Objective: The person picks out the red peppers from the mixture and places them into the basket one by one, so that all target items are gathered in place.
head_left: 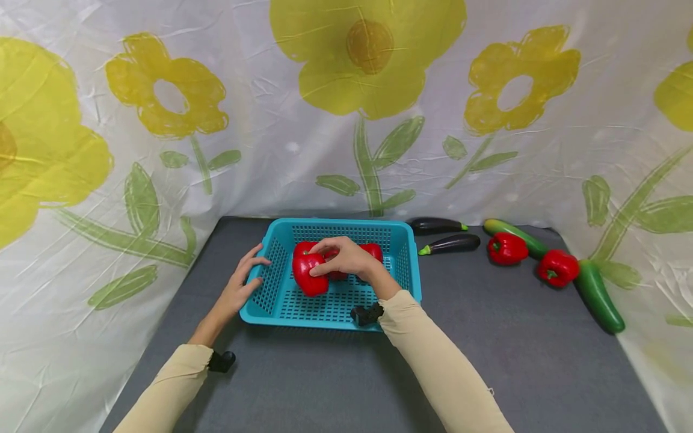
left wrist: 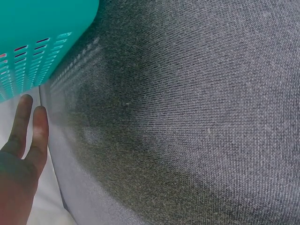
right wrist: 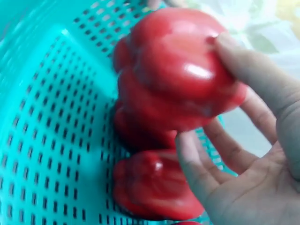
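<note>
My right hand (head_left: 346, 258) grips a red bell pepper (head_left: 310, 275) between thumb and fingers over the blue perforated basket (head_left: 330, 323). In the right wrist view the held pepper (right wrist: 180, 65) overlaps other red peppers, one of them a pepper (right wrist: 154, 185) lying on the basket floor. Another red pepper (head_left: 372, 250) shows beyond my right hand, partly covered by it. At the basket's left rim my left hand (head_left: 238, 285) is spread, fingertips at the edge and nothing in its grasp. Two of its fingers (left wrist: 40, 129) show beside the basket wall in the left wrist view.
Right of the basket lie two eggplants (head_left: 435, 225), two red bell peppers (head_left: 507, 248) and long green vegetables (head_left: 598, 296) like zucchini or cucumbers. A dark grey cloth (head_left: 325, 385) covers the table. Behind it hangs a white curtain (head_left: 260, 150) with yellow flowers.
</note>
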A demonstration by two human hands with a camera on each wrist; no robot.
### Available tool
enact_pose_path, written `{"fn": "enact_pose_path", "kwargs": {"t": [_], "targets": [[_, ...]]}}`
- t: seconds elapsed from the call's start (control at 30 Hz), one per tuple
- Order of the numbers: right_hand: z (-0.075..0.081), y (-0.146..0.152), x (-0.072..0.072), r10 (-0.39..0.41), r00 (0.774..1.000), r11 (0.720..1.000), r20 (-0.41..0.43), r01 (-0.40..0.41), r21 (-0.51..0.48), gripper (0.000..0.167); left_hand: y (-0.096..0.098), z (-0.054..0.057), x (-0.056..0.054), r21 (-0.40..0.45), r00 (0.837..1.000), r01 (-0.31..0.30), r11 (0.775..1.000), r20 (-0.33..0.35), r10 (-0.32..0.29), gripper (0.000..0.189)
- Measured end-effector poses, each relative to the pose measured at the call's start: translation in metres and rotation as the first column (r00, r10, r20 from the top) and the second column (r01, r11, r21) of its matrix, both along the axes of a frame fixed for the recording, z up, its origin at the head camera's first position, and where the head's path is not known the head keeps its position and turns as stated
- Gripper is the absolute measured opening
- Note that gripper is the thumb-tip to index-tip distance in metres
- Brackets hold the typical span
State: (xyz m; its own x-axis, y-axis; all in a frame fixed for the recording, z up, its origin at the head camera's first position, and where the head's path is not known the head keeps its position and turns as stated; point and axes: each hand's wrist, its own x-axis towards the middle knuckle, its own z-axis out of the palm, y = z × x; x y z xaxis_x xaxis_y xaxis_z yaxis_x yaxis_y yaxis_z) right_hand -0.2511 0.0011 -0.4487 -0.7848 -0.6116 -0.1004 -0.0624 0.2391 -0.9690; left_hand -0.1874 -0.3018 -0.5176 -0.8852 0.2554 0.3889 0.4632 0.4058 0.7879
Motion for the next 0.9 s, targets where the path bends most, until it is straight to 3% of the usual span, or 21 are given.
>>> {"fn": "enact_pose_path", "kwargs": {"t": [0.17, 0.47, 0.77, 0.9], "targets": [[0.002, -0.001, 0.006, -0.076, 0.997, 0.997, 0.030, 0.076, -0.015, 0.044, -0.005, -0.008, -0.004, 0.000, 1.000, 0.015, 1.000, -0.008, -0.015, 0.036], [-0.006, -0.010, 0.019, -0.189, 0.978, 0.981, 0.086, 0.193, -0.034, 0.042, -0.003, -0.007, -0.002, -0.001, 1.000, 0.017, 1.000, -0.023, -0.017, 0.035], [-0.011, -0.013, 0.022, -0.215, 0.972, 0.975, 0.094, 0.219, -0.032, 0.044, 0.010, 0.023, 0.011, 0.015, 0.999, 0.033, 0.999, -0.008, -0.033, 0.035], [-0.010, -0.014, 0.023, -0.215, 0.971, 0.975, 0.103, 0.219, -0.028, 0.044, 0.013, 0.029, 0.014, 0.013, 1.000, 0.029, 1.000, -0.004, -0.029, 0.034]]}}
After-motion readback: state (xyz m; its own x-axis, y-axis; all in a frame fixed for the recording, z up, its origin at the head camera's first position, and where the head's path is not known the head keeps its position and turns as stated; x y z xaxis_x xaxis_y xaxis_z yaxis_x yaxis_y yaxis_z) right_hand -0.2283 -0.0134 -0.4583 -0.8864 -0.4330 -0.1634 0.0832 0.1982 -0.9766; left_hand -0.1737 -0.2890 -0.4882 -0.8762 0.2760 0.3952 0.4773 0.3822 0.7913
